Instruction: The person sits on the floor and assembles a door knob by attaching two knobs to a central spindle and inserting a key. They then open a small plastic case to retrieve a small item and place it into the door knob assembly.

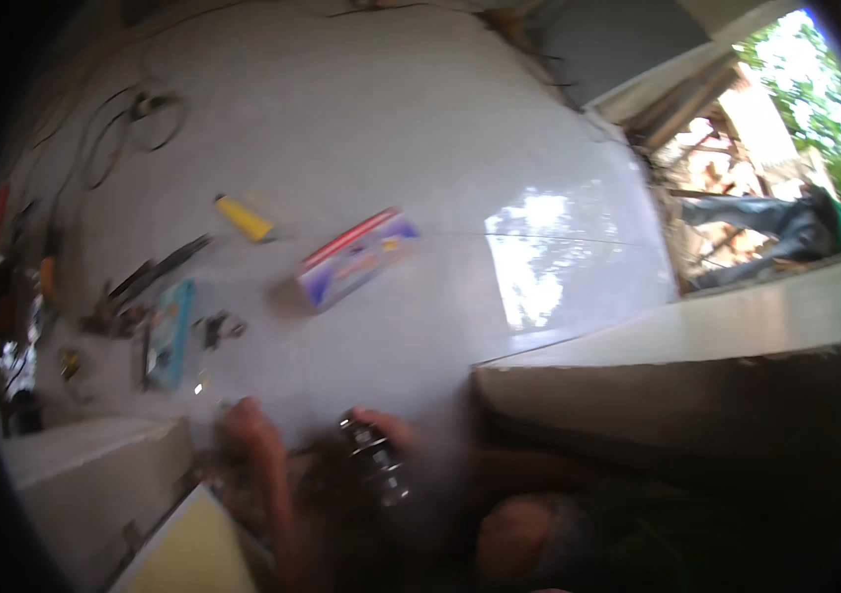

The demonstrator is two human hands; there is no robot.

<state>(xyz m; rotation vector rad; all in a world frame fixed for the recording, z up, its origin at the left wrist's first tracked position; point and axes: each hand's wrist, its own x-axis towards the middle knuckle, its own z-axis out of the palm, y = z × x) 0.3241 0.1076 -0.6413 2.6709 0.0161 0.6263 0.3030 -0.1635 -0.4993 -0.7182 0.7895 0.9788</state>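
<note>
My right hand (388, 429) is closed round a shiny chrome-coloured metal piece, a stepped cylinder (378, 465) whose exact kind I cannot make out. To its left, my left hand (252, 427) is held low over the near edge of the white tiled surface (411, 316). Motion smears its fingers, so whether they grip anything does not show. Just ahead of the left hand lie a light-blue flat package (171, 336) and some small dark parts (220, 329). Farther off, a purple, white and red box (359, 257) rests beside a yellow tube (245, 218).
Dark long tools (159, 269) lie at the left, with a looped cable (134, 124) beyond them. A pale ledge (677, 331) juts in at the right, another block (99, 455) at the near left. A person in jeans (771, 232) is outside the opening at the right.
</note>
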